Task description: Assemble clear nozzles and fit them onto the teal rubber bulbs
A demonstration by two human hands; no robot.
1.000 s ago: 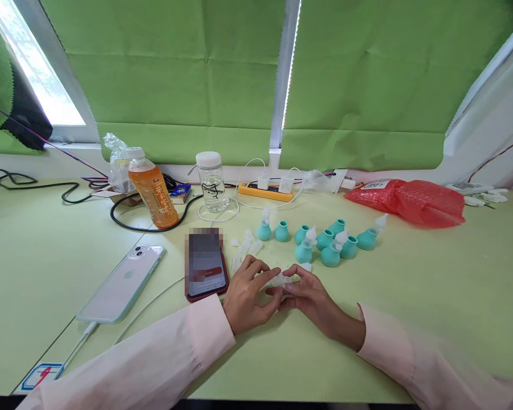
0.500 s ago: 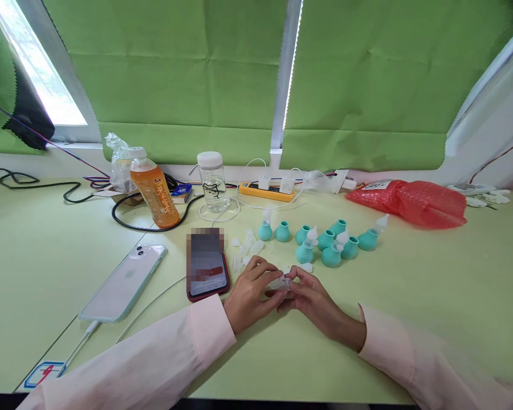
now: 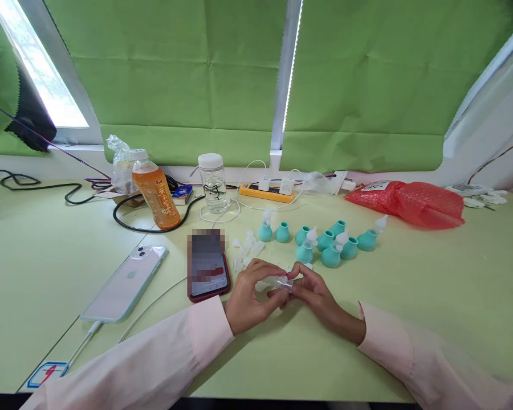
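Note:
Between my two hands is a small clear plastic nozzle (image 3: 284, 283) with a whitish, narrower tip pointing left. My left hand (image 3: 252, 296) pinches it from the left with thumb and fingertips. From the right, my right hand (image 3: 318, 299) has its fingers closed on the clear end. Beyond the hands stand several teal squeeze bulbs (image 3: 330, 256); some carry clear nozzles with white tips (image 3: 342, 239), others have open necks. Loose clear plastic pieces (image 3: 248, 245) lie just behind my left hand, partly hidden by it.
Left of my hands lie a phone in a red case (image 3: 208, 273) and a charging phone (image 3: 126, 283). Further back are an orange drink bottle (image 3: 157, 193), a water bottle (image 3: 214, 185), a yellow power strip (image 3: 267, 193) with cables, and a red plastic bag (image 3: 410, 202).
My left fingers have lifted and arched, so more of the clear nozzle shows between the hands. My right hand has shifted only slightly. The bulbs have stayed where they were.

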